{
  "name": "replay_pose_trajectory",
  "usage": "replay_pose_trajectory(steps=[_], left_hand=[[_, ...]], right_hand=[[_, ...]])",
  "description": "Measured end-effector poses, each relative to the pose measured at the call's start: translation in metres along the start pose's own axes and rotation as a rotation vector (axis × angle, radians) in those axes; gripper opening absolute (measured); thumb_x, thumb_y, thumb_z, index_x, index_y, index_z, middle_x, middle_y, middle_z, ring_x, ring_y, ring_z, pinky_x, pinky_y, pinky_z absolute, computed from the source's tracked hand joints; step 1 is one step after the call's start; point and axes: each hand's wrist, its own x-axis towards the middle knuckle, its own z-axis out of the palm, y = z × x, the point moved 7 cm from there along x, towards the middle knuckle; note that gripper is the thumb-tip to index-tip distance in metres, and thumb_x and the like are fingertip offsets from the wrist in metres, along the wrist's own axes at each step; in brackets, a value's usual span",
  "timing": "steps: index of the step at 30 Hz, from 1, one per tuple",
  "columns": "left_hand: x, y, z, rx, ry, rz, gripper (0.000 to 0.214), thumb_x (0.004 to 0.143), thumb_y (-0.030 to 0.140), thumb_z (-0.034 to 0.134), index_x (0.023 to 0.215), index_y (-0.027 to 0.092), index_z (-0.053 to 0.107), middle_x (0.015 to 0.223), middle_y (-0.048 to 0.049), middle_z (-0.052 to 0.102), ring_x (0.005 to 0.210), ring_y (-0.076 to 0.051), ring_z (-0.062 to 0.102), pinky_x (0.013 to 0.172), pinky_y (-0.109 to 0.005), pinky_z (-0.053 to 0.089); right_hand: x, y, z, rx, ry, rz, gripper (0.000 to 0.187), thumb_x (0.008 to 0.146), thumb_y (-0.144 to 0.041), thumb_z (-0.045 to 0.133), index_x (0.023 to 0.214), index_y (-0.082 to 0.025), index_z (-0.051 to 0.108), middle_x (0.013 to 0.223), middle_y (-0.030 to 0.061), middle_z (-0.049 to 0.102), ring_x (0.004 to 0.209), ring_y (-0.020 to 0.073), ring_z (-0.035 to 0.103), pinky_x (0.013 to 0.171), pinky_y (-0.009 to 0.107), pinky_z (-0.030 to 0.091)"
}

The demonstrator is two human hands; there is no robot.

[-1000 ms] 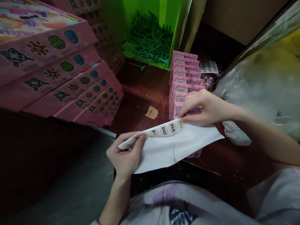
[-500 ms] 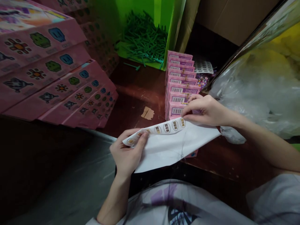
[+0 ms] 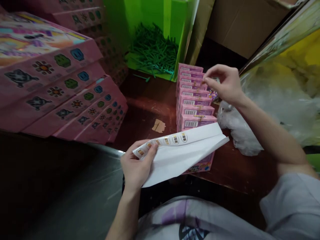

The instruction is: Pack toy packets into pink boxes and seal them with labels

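My left hand (image 3: 137, 165) grips the left end of a white sticker sheet (image 3: 182, 156), thumb on top. Along the sheet's upper edge runs a row of oval stickers with gold and dark lettering; its right end is bent and free. My right hand (image 3: 225, 83) is raised over a row of pink boxes (image 3: 191, 124), thumb and forefinger pinched on a small sticker (image 3: 204, 80) that shows only faintly. The boxes stand one behind another with barcodes facing up, and the sheet covers part of the nearest one.
Stacked pink printed cartons (image 3: 62, 83) fill the left side. A green bin (image 3: 172, 33) at the back holds many green sticks (image 3: 155, 46). Clear plastic bags (image 3: 250, 133) lie at right. A torn tan scrap (image 3: 158, 126) rests on the dark red table (image 3: 147, 106).
My right hand has left the sheet and moved up and away over the boxes. The rightmost sticker is gone from the row. My left hand keeps its grip on the sheet.
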Motion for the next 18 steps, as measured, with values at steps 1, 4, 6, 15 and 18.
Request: replay_pose_trajectory(steps=[1,4,6,15,18], left_hand=[[0.002,-0.001,-0.003,0.000,0.006,-0.005,0.026,0.068,0.039,0.078,0.079,0.016,0.072,0.068,-0.0010,0.069,0.056,-0.010,0.058,0.052,-0.017,0.047],[0.007,-0.006,-0.016,0.015,0.047,-0.031,0.026,0.067,0.038,0.079,0.080,0.016,0.073,0.068,-0.0006,0.069,0.055,-0.009,0.057,0.051,-0.016,0.046],[0.012,-0.007,-0.026,0.024,0.090,-0.043,0.025,0.066,0.037,0.080,0.079,0.017,0.073,0.067,-0.0002,0.069,0.055,-0.009,0.057,0.050,-0.016,0.046],[0.025,-0.005,-0.033,0.043,0.133,-0.043,0.025,0.065,0.036,0.080,0.079,0.016,0.074,0.067,-0.0006,0.070,0.056,-0.009,0.058,0.051,-0.016,0.046],[0.024,0.000,-0.031,0.054,0.137,-0.021,0.024,0.066,0.036,0.079,0.079,0.016,0.074,0.068,-0.0007,0.070,0.057,-0.009,0.059,0.052,-0.016,0.047]], right_hand=[[0.019,0.026,-0.004,-0.074,0.027,0.031,0.026,0.077,-0.041,0.076,0.077,-0.020,0.061,0.077,0.0023,0.064,0.079,0.0170,0.063,0.079,0.034,0.054],[0.068,0.099,-0.009,-0.225,0.029,0.116,0.032,0.069,-0.042,0.081,0.072,-0.018,0.060,0.073,0.0024,0.062,0.078,0.0188,0.062,0.081,0.039,0.055],[0.085,0.131,-0.008,-0.281,0.009,0.150,0.031,0.068,-0.041,0.081,0.072,-0.018,0.060,0.073,0.0027,0.062,0.078,0.0193,0.061,0.080,0.041,0.055],[0.075,0.168,0.006,-0.450,-0.128,0.202,0.028,0.074,-0.038,0.075,0.090,-0.017,0.066,0.088,0.0073,0.069,0.086,0.0235,0.065,0.085,0.045,0.055],[0.077,0.149,0.002,-0.519,-0.103,0.118,0.050,0.071,-0.037,0.078,0.116,-0.020,0.062,0.109,0.0087,0.069,0.101,0.0266,0.064,0.092,0.046,0.052]])
